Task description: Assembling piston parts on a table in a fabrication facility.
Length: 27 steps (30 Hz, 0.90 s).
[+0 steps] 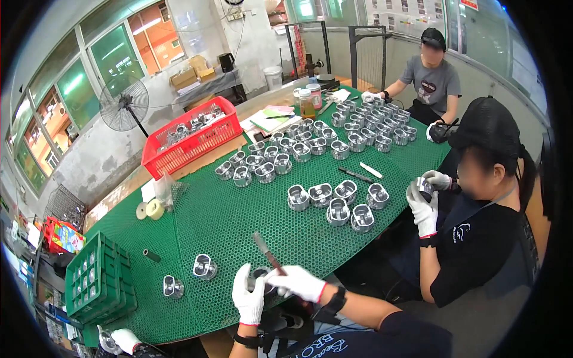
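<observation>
Gripping a metal part (260, 278) at 6 o'clock, left hand (248, 296) is clenched around it over the green mat (239, 227). Right hand (298, 283) grasps a thin tool (267, 250) whose tip points toward 11 o'clock, touching the part.

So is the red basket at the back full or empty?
Partly full: the red basket holds metal parts lying below its rim.

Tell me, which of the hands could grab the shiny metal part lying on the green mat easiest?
Probably the left hand: the loose metal part lies just to its left, while the right hand holds a file.
</observation>
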Available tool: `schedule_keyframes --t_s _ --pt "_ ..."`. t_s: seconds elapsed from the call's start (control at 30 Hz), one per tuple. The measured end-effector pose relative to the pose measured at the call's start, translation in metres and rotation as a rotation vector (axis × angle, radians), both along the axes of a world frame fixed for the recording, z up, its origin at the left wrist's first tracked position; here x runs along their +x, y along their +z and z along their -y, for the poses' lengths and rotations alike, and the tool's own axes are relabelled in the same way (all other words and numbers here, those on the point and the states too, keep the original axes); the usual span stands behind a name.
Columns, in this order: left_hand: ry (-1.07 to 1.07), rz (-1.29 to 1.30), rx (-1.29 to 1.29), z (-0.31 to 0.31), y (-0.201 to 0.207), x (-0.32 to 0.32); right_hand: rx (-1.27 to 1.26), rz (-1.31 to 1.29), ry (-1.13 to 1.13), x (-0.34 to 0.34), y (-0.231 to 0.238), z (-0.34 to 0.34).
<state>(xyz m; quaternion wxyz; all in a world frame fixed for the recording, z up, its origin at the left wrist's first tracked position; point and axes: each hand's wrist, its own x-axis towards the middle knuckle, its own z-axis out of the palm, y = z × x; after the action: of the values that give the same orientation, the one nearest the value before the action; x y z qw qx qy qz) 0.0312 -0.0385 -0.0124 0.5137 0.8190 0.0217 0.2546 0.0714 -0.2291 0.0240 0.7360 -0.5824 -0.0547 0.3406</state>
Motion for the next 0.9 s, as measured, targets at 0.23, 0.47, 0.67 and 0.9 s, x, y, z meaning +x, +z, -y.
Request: schedule_keyframes --t_s 0.23,0.47,0.67,0.9 --pt "0.170 -0.204 -0.115 -0.019 0.013 -0.016 0.012 0.029 0.171 -0.022 -0.005 -0.025" --pt "0.297 -0.091 0.102 -0.028 -0.010 -0.008 -0.588 0.818 -0.085 -0.031 -0.007 0.054" --pt "0.047 -0.149 0.353 -0.032 0.023 -0.024 -0.808 1.058 -0.038 -0.041 -0.011 0.059" --pt "-0.038 -0.220 0.472 -0.034 0.024 -0.028 -0.929 1.140 0.221 -0.023 0.002 0.056"
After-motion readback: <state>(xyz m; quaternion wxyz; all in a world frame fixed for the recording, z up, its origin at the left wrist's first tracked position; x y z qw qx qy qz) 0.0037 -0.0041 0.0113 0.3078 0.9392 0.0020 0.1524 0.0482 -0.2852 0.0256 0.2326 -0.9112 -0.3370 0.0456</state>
